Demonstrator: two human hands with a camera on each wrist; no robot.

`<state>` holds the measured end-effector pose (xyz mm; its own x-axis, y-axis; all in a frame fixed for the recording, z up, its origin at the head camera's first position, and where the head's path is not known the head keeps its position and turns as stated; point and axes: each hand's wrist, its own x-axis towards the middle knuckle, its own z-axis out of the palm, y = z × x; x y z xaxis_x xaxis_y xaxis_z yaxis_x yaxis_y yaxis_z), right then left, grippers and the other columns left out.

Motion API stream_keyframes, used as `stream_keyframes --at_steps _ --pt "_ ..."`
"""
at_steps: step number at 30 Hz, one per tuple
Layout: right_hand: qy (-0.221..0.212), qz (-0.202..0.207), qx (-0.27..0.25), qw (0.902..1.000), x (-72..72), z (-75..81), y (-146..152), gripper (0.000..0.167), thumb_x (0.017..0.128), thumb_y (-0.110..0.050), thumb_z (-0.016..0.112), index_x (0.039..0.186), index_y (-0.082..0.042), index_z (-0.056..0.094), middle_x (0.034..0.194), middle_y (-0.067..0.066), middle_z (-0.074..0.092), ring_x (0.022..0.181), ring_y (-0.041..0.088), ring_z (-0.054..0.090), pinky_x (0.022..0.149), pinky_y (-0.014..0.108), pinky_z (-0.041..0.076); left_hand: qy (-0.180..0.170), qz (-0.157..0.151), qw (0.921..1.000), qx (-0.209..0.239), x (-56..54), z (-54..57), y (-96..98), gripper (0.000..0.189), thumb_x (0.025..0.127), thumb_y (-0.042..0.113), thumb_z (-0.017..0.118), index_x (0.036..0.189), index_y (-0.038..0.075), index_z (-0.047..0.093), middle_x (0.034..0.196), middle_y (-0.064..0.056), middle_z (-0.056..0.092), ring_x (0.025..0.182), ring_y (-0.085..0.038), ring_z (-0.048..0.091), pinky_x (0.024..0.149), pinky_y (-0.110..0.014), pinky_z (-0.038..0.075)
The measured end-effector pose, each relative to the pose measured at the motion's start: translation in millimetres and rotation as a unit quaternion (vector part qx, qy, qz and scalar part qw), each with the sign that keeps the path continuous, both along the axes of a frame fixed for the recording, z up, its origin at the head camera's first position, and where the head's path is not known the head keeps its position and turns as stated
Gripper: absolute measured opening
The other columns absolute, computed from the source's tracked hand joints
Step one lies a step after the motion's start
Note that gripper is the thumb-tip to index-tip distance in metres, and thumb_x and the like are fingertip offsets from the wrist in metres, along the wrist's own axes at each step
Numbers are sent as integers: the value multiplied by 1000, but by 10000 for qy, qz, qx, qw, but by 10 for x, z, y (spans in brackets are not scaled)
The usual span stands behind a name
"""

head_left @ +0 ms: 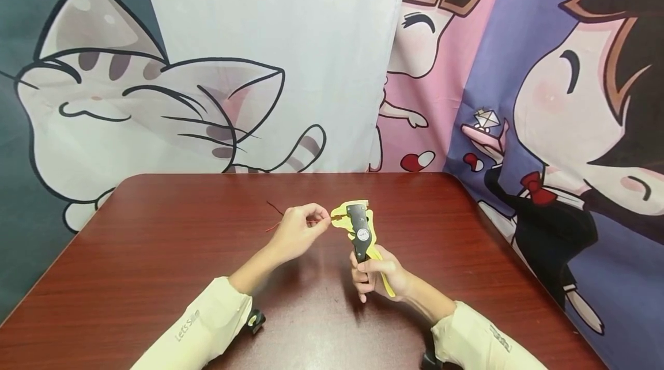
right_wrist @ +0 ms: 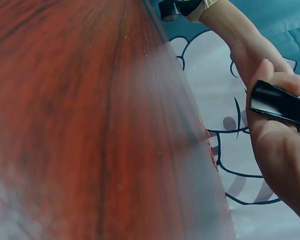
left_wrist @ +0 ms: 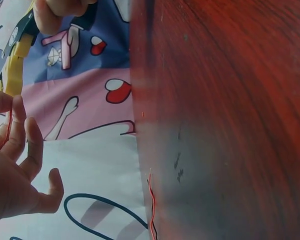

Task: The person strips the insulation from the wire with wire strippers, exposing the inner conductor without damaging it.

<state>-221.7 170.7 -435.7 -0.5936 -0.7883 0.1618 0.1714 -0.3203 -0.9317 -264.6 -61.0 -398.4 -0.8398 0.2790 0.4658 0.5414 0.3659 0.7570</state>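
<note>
My left hand [head_left: 301, 230] pinches a thin red wire [left_wrist: 9, 127] between thumb and fingertips. In the head view these fingertips come right up to the jaw end of a yellow and black wire stripper [head_left: 358, 217], where the wire's end is hard to make out. Below it, my right hand [head_left: 381, 272] grips the stripper's handles, holding the tool upright above the table. One black handle [right_wrist: 280, 102] shows in the right wrist view, with the fingers curled round it; the tool's head is out of that view.
Beyond my left hand, red and black wires [left_wrist: 152, 205] lie on the brown wooden table [head_left: 181, 231]. A tiny red piece [left_wrist: 142, 114] lies near the table's far edge. A curtain printed with cartoon figures [head_left: 321, 70] hangs behind the table.
</note>
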Motion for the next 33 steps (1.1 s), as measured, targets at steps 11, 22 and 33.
stream_keyframes --at_steps 11,22,33 --pt "-20 174 -75 9998 -28 -4 4 23 88 2 36 104 -4 51 79 3 51 66 17 50 72 39 56 140 -1 9999 10 11 17 -10 6 89 10 70 84 13 70 74 8 66 72 -9 61 70 -28 52" --pt "-54 247 39 9997 -52 -12 40 22 88 1 36 103 -5 52 78 3 52 65 18 52 69 38 55 320 -73 9994 -50 -2 22 -51 5 88 11 71 83 13 72 74 9 69 69 -6 62 68 -27 53" --pt "-147 188 240 9994 -47 16 40 15 90 1 38 92 -6 52 70 -1 46 57 12 47 56 30 52 201 -312 9993 -87 8 43 -88 4 89 11 71 86 9 72 75 6 70 68 -6 62 65 -25 51"
